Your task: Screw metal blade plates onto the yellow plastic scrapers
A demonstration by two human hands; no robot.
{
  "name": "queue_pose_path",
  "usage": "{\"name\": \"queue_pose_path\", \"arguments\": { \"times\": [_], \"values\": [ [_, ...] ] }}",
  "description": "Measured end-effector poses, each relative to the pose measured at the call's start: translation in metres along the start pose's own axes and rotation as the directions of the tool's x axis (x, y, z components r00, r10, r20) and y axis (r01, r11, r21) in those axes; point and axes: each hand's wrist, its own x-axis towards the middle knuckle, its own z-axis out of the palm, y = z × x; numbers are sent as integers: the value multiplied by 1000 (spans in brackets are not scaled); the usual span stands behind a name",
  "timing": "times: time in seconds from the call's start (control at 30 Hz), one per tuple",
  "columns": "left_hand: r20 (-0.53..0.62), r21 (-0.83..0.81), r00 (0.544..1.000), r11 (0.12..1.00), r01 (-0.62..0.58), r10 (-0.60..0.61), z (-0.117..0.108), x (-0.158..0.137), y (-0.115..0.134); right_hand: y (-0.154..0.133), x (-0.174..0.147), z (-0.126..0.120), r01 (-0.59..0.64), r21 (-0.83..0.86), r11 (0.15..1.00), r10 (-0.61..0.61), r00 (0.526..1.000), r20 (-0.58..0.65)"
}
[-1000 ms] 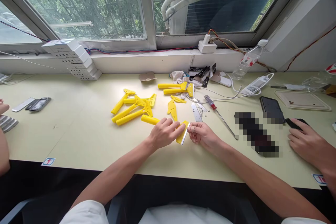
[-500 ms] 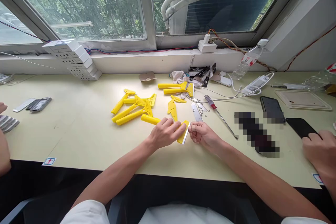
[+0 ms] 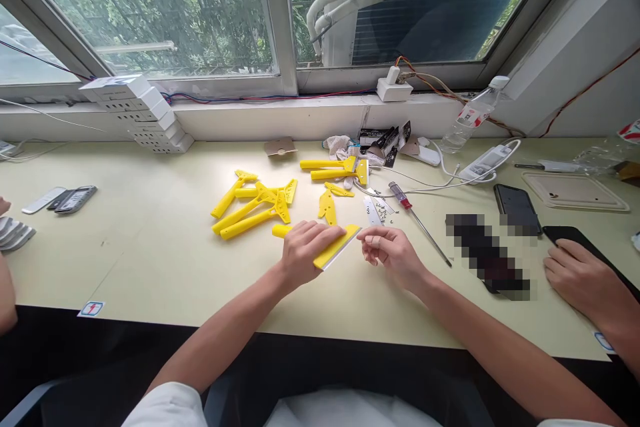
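Observation:
My left hand (image 3: 301, 255) is wrapped round a yellow scraper (image 3: 336, 250), whose handle end sticks out on the far left of the fingers. A pale metal blade edge runs along the scraper's front side, facing me. Just right of the blade's upper corner is my right hand (image 3: 395, 255), its fingers curled together; whatever they may hold is hidden. Beyond my hands lie two loose yellow plastic pieces (image 3: 327, 207), metal blades (image 3: 371, 211) with small screws (image 3: 383, 212), and a screwdriver (image 3: 420, 223). Several yellow scrapers (image 3: 250, 220) lie to the left.
Two more scrapers (image 3: 333, 175) lie further back beside a glove (image 3: 339, 145) and black packaging (image 3: 383, 142). A power strip (image 3: 487, 161), phones (image 3: 517, 207) and a bottle (image 3: 473, 117) are on the right. Another person's hand (image 3: 583, 273) rests at the right; white boxes (image 3: 150, 113) are stacked back left.
My left hand has turned the scraper so its blade slants towards me. My right hand has come slightly away from the blade. The other person's hand at the right has moved left.

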Motion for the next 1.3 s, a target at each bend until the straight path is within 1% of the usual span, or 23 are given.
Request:
{"name": "queue_pose_path", "arguments": {
  "times": [0.03,0.07,0.1,0.13,0.17,0.2,0.27,0.3,0.33,0.4,0.47,0.53,0.57,0.63,0.7,0.77,0.87,1.0,1.07,1.17,1.3],
  "values": [
    [-44,-123,995,989,82,-88,-1,2,3,0,-1,0,45,-58,997,-46,999,-18],
    [-70,-248,977,952,179,-202,-1,4,6,-1,-3,0,87,-118,989,-91,995,-30],
    [-70,-377,942,883,280,-329,-1,7,8,-1,-4,0,122,-176,977,-130,991,-35],
    [-39,-504,892,780,371,-450,0,9,10,-1,-6,1,149,-226,963,-160,987,-33],
    [23,-617,836,650,444,-548,1,12,11,-1,-7,2,169,-266,949,-182,983,-26],
    [112,-704,781,506,499,-614,2,14,12,0,-9,2,184,-293,938,-197,980,-15],
    [296,-790,682,230,568,-669,5,18,12,1,-10,4,203,-318,926,-216,976,-8],
    [372,-795,635,120,594,-678,6,19,12,2,-11,5,207,-323,924,-224,974,-17],
    [431,-788,588,32,615,-685,7,19,11,2,-11,5,210,-327,921,-231,972,-29],
    [508,-764,515,-85,639,-691,9,19,10,3,-10,6,216,-338,916,-246,968,-48],
    [559,-737,473,-147,660,-681,11,18,8,3,-9,5,236,-345,908,-268,962,-47],
    [600,-702,446,-171,691,-664,13,16,6,2,-9,5,269,-354,896,-302,952,-41],
    [613,-686,439,-167,708,-656,13,16,6,1,-9,4,292,-369,883,-329,943,-41],
    [624,-655,442,-123,745,-644,13,16,6,0,-10,4,336,-422,842,-389,920,-44],
    [628,-624,456,-57,780,-631,11,17,5,-2,-11,4,354,-463,813,-427,902,-61],
    [633,-599,467,-9,800,-617,9,19,6,-3,-13,3,345,-447,825,-428,898,-97],
    [638,-589,477,15,808,-604,6,22,6,-3,-14,2,330,-390,860,-407,903,-134],
    [629,-577,483,50,815,-609,4,23,6,-1,-14,1,335,-412,848,-422,896,-139],
    [608,-568,488,86,819,-626,4,23,7,0,-15,2,364,-445,818,-454,884,-113],
    [582,-528,499,169,833,-642,3,22,7,2,-15,3,436,-474,765,-510,860,-32],
    [584,-455,500,253,854,-640,5,19,9,6,-14,4,510,-498,701,-565,823,48]
  ]
}}
